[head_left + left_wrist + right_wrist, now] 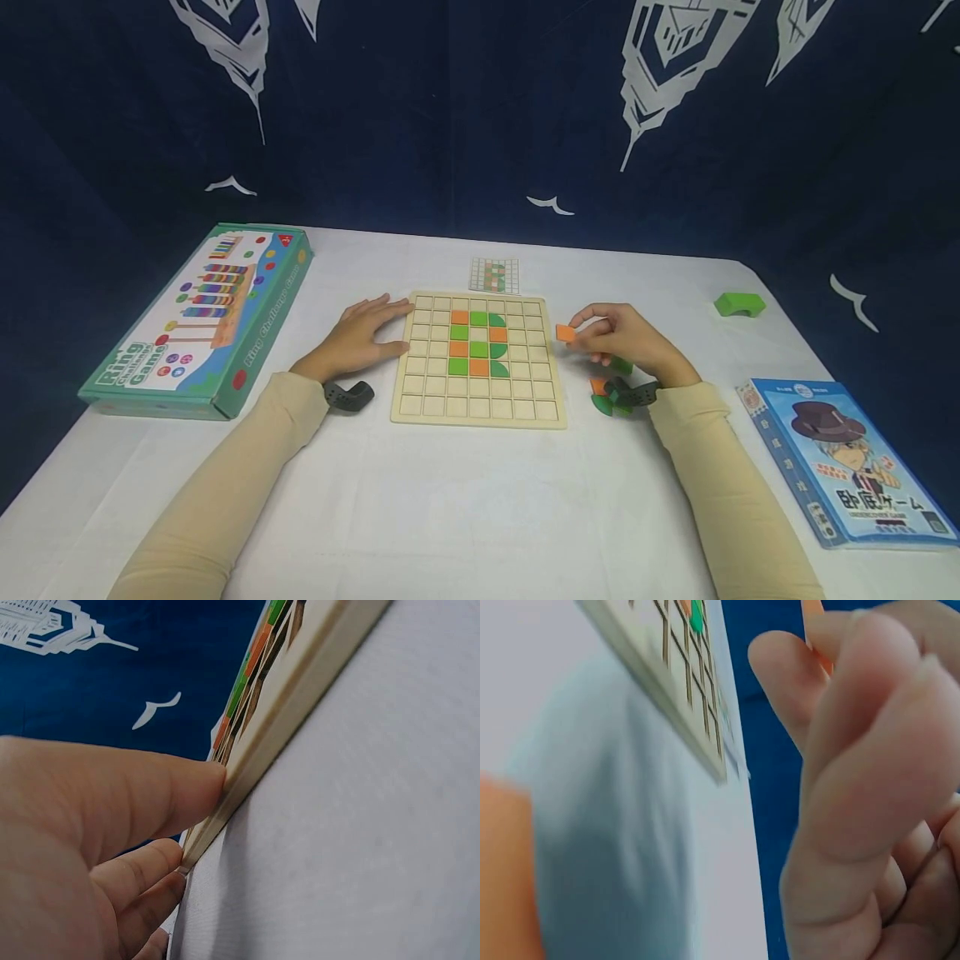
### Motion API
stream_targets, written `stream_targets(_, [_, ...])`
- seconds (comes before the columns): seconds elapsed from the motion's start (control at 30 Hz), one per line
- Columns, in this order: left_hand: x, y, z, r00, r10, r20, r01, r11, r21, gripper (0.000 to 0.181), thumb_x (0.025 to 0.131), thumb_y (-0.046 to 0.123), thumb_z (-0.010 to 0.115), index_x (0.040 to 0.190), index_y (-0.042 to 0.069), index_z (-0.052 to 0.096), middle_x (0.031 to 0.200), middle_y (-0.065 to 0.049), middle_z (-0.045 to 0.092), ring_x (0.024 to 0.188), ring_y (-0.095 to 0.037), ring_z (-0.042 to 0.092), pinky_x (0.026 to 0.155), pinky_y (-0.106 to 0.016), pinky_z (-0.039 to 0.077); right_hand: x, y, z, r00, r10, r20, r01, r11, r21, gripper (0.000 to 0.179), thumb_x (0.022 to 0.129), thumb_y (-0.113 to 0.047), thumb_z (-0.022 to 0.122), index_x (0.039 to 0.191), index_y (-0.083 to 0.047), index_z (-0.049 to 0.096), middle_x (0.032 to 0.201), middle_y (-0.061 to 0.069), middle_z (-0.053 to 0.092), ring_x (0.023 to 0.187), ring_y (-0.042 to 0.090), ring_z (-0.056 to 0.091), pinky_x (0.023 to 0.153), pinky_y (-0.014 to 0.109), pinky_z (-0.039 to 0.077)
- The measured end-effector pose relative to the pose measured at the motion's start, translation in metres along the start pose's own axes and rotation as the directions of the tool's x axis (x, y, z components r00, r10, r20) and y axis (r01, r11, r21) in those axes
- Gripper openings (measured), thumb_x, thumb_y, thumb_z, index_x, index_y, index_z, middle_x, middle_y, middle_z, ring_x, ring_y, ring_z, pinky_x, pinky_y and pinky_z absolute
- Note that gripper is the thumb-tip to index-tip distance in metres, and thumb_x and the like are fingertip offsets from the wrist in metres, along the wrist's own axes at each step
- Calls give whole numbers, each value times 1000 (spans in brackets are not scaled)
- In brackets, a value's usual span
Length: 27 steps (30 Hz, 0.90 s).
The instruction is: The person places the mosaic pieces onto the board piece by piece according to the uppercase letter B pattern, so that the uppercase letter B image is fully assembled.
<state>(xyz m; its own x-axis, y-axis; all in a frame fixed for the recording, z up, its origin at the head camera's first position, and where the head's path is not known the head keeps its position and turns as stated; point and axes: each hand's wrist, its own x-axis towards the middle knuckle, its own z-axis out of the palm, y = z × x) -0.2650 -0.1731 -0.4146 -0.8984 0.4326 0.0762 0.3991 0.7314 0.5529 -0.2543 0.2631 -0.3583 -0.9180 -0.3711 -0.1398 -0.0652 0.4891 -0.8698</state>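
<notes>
A light wooden grid board (431, 400) lies on the white table, with orange and green square tiles and several dark green curved tiles (497, 350) in its middle cells. My left hand (363, 333) rests at the board's left edge, fingers extended; in the left wrist view the thumb (187, 787) touches the rim. Just beyond the board's right edge, my right hand (618, 333) pinches an orange square tile (566, 333) between thumb and fingertips. That tile shows only as a sliver in the right wrist view. Loose green and orange pieces (602, 405) lie below the right hand, partly hidden by the wrist strap.
A small printed pattern card (493, 275) lies behind the board. To the left is a green ring game box (195, 325); at the right are a blue game box (855, 467) and a green arched block (739, 304). A dark patterned cloth (450, 108) hangs behind the table.
</notes>
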Motion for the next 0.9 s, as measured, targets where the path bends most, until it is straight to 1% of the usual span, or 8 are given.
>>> stream_targets(0.17, [0, -1, -1, 1000, -3, 3, 3, 1000, 0, 71, 99, 30, 71, 163, 9, 48, 173, -12, 39, 165, -37, 20, 134, -56, 6, 3, -7, 12, 1000, 1, 3, -1, 1000, 12, 30, 95, -1, 76, 121, 9, 64, 92, 16, 79, 60, 12, 61, 55, 24, 53])
stream_targets(0.37, [0, -1, -1, 1000, -5, 4, 5, 1000, -1, 72, 99, 30, 71, 164, 10, 48, 173, -12, 39, 165, -37, 19, 134, -56, 6, 6, -15, 27, 1000, -1, -1, 1, 999, 37, 30, 96, -1, 72, 123, 9, 64, 92, 16, 80, 62, 13, 62, 56, 24, 54])
stream_targets(0.63, [0, -1, 0, 1000, -9, 4, 9, 1000, 4, 71, 101, 31, 70, 164, 9, 47, 173, -13, 38, 165, -37, 19, 134, -57, 6, 7, -26, 49, 1000, 4, 16, -6, 994, 106, 29, 96, 3, 69, 123, 10, 61, 101, 20, 81, 63, 10, 63, 57, 21, 53])
stream_targets(0.77, [0, -1, -1, 1000, -7, 2, 7, 1000, -3, 70, 101, 30, 70, 164, 9, 47, 173, -12, 38, 165, -37, 19, 134, -57, 6, 7, -29, 59, 1000, 3, 21, -6, 992, 127, 27, 98, 3, 68, 124, 10, 61, 102, 18, 82, 63, 9, 65, 57, 20, 53])
stream_targets(0.9, [0, -1, -1, 1000, -7, 3, 7, 1000, -3, 70, 101, 30, 69, 164, 10, 47, 173, -12, 39, 165, -37, 19, 134, -57, 6, 7, -31, 69, 1000, 3, 30, -7, 989, 145, 28, 98, 1, 69, 123, 9, 62, 100, 17, 82, 64, 9, 65, 59, 20, 54])
